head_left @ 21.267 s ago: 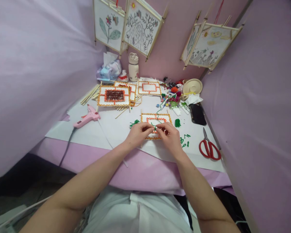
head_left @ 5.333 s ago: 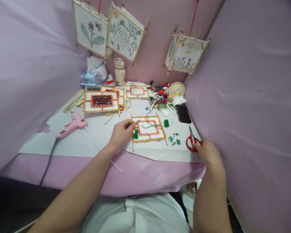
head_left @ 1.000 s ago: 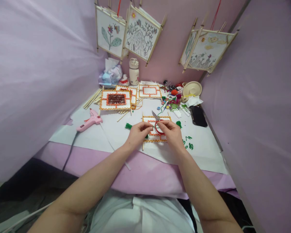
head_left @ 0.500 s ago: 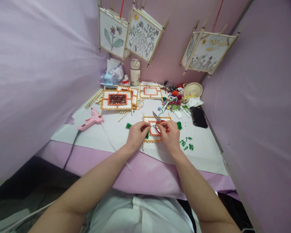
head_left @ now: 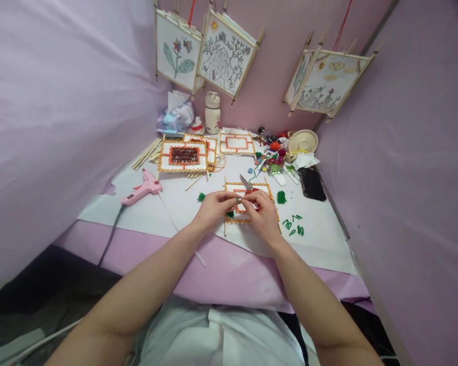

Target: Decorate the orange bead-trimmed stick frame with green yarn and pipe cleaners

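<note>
My left hand (head_left: 218, 206) and my right hand (head_left: 260, 211) meet fingertip to fingertip, both pinching a short piece of green yarn (head_left: 238, 200). Below them lies a stick frame (head_left: 272, 192) with a white sheet, orange yarn edging and a smaller orange rectangle inside. Red-handled scissors (head_left: 246, 182) rest on that frame, their handles partly covered by my right hand. One green yarn bundle (head_left: 281, 197) sits right of the frame, another (head_left: 201, 196) is left of it, and a third green tuft (head_left: 230, 214) shows under my left hand. Short cut green strands (head_left: 293, 225) are scattered at the right.
A pink glue gun (head_left: 143, 188) with a cord lies left. Behind are decorated frames (head_left: 183, 170), thin sticks (head_left: 147, 153), a bottle (head_left: 212, 114) and tissues (head_left: 176, 119). Coloured yarn (head_left: 275, 165), a round lid (head_left: 304, 141) and a phone (head_left: 313, 184) occupy the right. Picture lanterns (head_left: 229, 63) hang above.
My right hand has moved left, so the fingertips of both hands have come together on the green yarn. The frame's right side and the right yarn bundle are now uncovered.
</note>
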A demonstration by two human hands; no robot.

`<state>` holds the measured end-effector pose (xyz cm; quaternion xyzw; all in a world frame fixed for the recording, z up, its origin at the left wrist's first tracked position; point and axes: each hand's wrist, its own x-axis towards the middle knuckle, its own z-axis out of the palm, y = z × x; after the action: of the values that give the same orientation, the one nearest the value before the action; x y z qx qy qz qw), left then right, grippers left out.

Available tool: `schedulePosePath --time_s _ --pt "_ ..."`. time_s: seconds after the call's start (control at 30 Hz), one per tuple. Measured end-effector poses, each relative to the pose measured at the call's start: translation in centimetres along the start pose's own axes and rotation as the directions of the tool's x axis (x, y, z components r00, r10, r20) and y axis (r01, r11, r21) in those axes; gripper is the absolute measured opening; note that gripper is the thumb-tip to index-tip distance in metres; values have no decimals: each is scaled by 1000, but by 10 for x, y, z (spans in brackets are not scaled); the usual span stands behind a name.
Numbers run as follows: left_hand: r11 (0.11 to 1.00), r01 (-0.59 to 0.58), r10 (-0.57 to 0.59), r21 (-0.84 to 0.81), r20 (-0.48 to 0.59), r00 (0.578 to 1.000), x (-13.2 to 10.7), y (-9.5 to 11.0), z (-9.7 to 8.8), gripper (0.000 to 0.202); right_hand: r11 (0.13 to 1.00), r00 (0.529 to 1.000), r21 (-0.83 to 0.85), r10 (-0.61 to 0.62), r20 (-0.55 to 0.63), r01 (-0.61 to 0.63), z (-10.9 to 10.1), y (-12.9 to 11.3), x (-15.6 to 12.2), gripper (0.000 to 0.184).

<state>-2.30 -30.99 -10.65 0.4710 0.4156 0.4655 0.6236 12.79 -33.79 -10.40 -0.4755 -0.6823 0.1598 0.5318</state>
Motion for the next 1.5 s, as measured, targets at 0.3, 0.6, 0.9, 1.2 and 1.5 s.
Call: schedulePosePath --time_s 0.3,0.6,0.9,1.2,1.5 --pt "999 7 -9 -47 -35 999 -3 1 5 29 1000 1000 1 0 -24 0 3 0 -2 11" --pt "1000 4 -4 -13 15 1000 -2 -1 5 31 999 997 -10 50 -61 -51 3 0 -1 12" --pt "999 -26 25 -29 -24 999 -3 -4 9 29 999 998 -10 36 -51 -37 4 1 -2 12" --pt "951 -172 189 257 -43 981 -1 -5 6 13 999 1000 -39 8 -6 -8 6 4 -4 13" --pt "910 -186 189 370 28 982 1 -8 1 18 996 996 39 80 30 -82 3 5 -3 11"
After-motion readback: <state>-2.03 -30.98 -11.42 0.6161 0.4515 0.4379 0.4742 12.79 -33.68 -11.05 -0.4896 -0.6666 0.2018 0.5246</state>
